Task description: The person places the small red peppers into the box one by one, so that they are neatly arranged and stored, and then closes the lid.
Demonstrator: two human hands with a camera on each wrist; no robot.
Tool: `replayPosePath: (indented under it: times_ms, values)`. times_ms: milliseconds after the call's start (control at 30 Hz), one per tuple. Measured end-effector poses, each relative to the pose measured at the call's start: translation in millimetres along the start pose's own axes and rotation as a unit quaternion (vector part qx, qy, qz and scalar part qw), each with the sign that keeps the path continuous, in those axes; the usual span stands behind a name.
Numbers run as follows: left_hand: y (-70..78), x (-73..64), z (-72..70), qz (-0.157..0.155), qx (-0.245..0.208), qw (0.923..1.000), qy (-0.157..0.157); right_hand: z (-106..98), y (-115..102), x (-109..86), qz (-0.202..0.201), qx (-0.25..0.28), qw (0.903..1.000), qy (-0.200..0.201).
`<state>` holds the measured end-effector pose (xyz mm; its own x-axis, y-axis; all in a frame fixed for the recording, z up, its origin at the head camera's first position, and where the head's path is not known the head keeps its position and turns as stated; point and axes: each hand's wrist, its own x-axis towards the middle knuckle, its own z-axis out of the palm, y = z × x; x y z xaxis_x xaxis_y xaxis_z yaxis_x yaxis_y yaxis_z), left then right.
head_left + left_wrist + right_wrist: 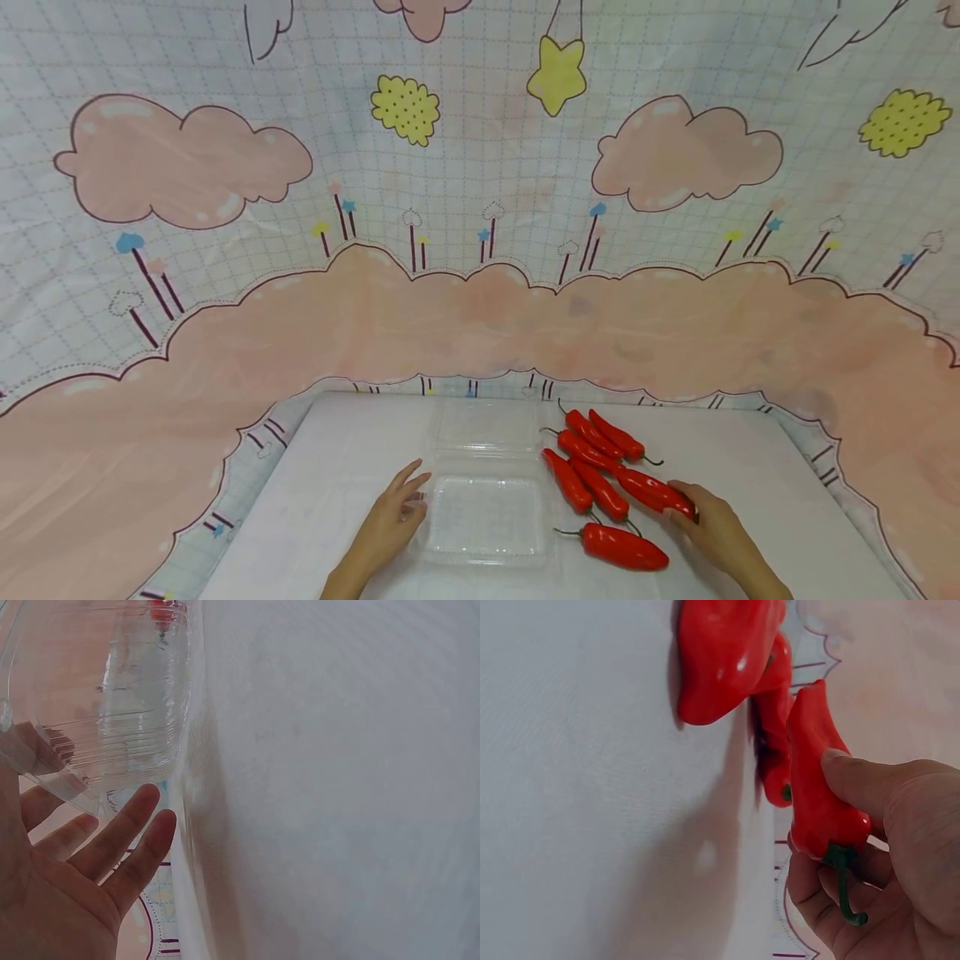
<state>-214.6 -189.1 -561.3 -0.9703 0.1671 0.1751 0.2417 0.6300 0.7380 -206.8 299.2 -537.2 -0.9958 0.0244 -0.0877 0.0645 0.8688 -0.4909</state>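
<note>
My right hand point(708, 525) grips a red pepper point(652, 492) near its stem end. In the right wrist view the thumb lies along the pepper point(817, 780), and its green stem hangs over the palm. Several more red peppers point(596, 450) lie in a loose group to the left of that hand, one of them point(622, 547) nearest the front. A clear plastic clamshell box point(487, 560) stands opened in the middle, its lid point(487, 425) laid back. My left hand point(386, 521) is beside the box's left side, fingers spread and holding nothing; whether it touches the box I cannot tell.
A white-covered table point(300, 467) lies under everything. Behind it hangs a patterned cloth point(480, 325) with pink clouds and stars, which also shows past the table's left and right edges.
</note>
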Motion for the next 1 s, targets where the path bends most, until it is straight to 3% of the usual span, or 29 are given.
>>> replayPosePath:
  times_ms: [333, 700, 1000]
  values:
    - [0.4, 0.7, -0.8, 0.001, -0.01, 0.9999, 0.004, -9, -8, -3.7, -0.034, 0.004, 0.9991, 0.025]
    - [-0.2, -0.4, 0.1, 0.005, -0.01, 0.9999, 0.005, -17, -25, -5.4, -0.033, 0.016, 0.999, 0.027]
    - [-1.8, -1.9, 0.3, 0.014, -0.002, 0.9999, 0.009, -17, -40, -4.5, -0.067, 0.026, 0.9962, 0.049]
